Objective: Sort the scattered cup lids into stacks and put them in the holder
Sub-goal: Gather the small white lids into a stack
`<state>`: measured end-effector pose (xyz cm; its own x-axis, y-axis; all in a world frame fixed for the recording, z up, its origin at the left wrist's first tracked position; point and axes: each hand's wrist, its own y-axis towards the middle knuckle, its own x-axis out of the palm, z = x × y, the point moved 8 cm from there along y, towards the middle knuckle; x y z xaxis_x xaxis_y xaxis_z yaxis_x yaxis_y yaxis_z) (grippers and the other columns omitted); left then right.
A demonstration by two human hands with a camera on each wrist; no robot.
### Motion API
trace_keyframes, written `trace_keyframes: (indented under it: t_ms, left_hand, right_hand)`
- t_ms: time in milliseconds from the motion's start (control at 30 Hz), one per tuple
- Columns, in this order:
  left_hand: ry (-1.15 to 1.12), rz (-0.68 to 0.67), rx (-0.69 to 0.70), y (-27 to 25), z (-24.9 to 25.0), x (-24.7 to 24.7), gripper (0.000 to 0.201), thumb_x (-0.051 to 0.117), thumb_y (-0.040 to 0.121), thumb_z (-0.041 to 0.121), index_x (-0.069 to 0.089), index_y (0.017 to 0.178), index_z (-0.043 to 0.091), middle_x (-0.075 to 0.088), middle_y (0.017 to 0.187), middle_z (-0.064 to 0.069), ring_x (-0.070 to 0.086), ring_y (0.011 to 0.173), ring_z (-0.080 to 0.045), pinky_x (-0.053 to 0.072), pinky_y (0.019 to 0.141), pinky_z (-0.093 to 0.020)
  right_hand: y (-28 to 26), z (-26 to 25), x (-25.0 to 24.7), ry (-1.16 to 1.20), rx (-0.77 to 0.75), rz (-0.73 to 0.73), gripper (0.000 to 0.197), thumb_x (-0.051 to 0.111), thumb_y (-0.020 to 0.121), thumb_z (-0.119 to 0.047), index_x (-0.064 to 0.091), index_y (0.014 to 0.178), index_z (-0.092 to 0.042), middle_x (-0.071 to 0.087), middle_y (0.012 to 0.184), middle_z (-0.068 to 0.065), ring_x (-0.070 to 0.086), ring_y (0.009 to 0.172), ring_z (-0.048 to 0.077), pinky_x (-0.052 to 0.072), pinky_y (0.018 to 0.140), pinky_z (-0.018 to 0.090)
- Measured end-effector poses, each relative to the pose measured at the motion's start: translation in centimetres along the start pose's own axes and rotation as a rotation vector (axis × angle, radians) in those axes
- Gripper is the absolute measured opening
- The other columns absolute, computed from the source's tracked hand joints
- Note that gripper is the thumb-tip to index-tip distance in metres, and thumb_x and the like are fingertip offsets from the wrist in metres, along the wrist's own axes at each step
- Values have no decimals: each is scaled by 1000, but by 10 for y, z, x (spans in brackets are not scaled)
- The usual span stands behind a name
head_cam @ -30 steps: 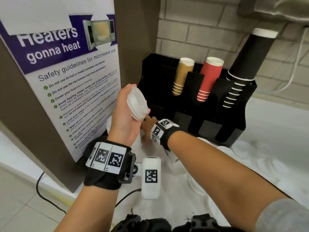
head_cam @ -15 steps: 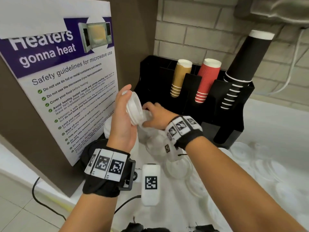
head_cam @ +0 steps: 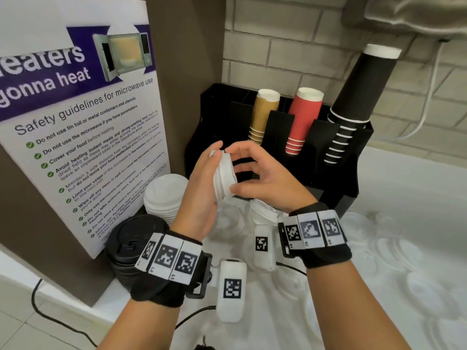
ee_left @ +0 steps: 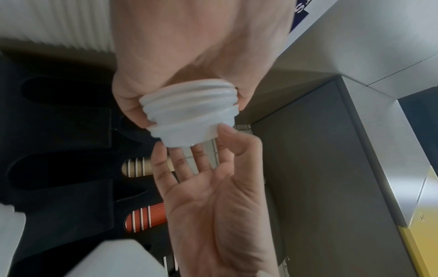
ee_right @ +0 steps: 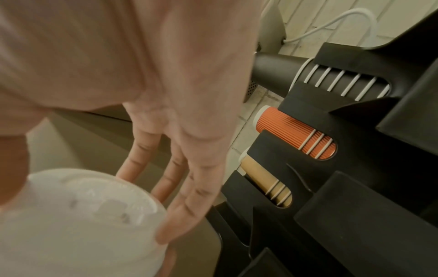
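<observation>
Your left hand [head_cam: 202,188] and right hand [head_cam: 265,180] meet above the counter [head_cam: 404,198], a short stack of lids [head_cam: 223,176] between them, held in the air. Behind the hands, against the wall, the holder [head_cam: 348,178]; three cup stacks [head_cam: 304,122] lean in its slots, side by side. Left of your hands, the poster [head_cam: 83,137]. In front of the poster, two standing lid stacks [head_cam: 164,198], one nearer you. Loose lids [head_cam: 394,251] lie on the counter, right of your right wrist
</observation>
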<state>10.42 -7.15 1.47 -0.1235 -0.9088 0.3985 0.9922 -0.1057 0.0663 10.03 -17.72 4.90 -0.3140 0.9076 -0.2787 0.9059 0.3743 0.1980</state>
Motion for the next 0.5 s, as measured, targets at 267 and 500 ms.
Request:
trace_keyframes:
  t_ms: [267, 500]
  left_hand:
    - [7, 34, 21, 2, 0, -2, 31, 50, 91, 45, 58, 118, 32, 60, 125, -4, 61, 110, -19, 52, 79, -33]
    - [-80, 134, 94, 6, 18, -18, 33, 51, 83, 47, 59, 111, 32, 56, 116, -2, 54, 104, -15, 44, 82, -34]
  right_hand:
    - [7, 10, -2, 36, 49, 43, 50, 72, 82, -18, 50, 127, -22, 58, 117, 4, 62, 106, 21, 56, 87, 38]
    - [36, 89, 42, -950, 423, -405, 68, 74, 79, -39, 45, 138, -21, 49, 132, 5, 51, 120, 25, 47, 94, 34]
